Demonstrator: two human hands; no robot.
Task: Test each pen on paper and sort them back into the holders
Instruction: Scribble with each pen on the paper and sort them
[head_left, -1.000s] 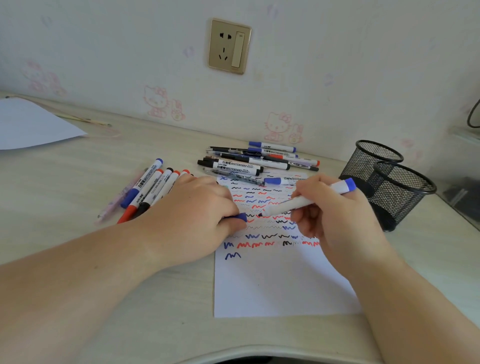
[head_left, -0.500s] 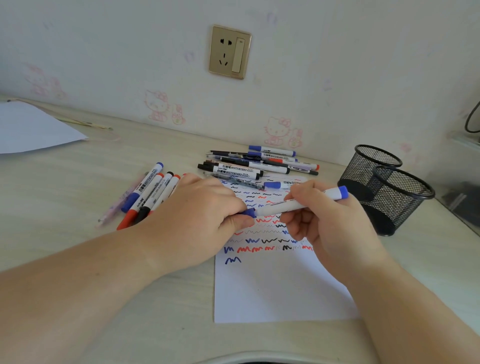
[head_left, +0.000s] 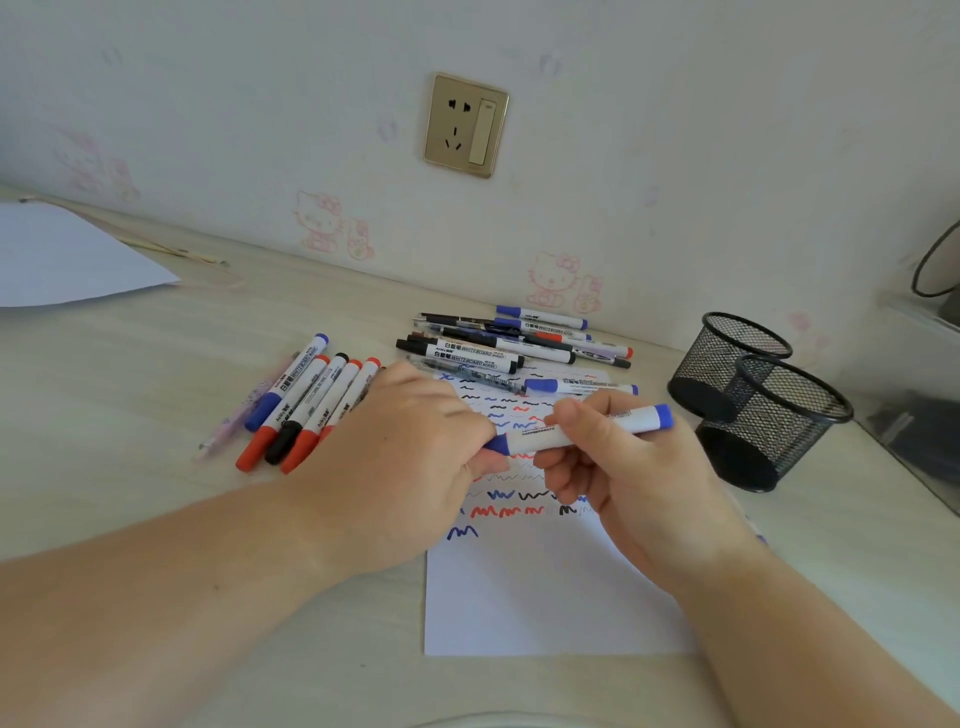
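Nearest the camera, two bare forearms reached in over the pale wood-grain counter (head_left: 130, 415). A smooth white sheet of paper (head_left: 545, 597) lay flat between them, blank on its near half, with rows of short blue, red and black squiggles farther up.

Above the squiggles, the right hand (head_left: 639, 478) held a blue whiteboard marker (head_left: 582, 428), fingers curled round the white cylindrical barrel, thumb on top. The marker lay near-horizontal, blue end cap toward the right. The left hand (head_left: 410, 457) met its left end, fingers pinched on the blue cap there (whether the cap was fully seated could not be told).

Left of the left hand, a row of capped markers (head_left: 306, 405) lay side by side on the counter, with red, black and blue caps; a slim pale pen (head_left: 244, 410) lay just beside them.

Beyond the hands, a loose pile of pens and markers (head_left: 509, 343) rested at the paper's far edge, some crossing one another.

To the right stood two black wire-mesh holders (head_left: 769, 415), round, upright, touching or nearly so.

Farther left, a second white sheet (head_left: 67, 260) lay on the counter. On the wall behind, a brass-coloured outlet plate (head_left: 465, 124) sat above faint pink cartoon-cat stickers (head_left: 332, 226).
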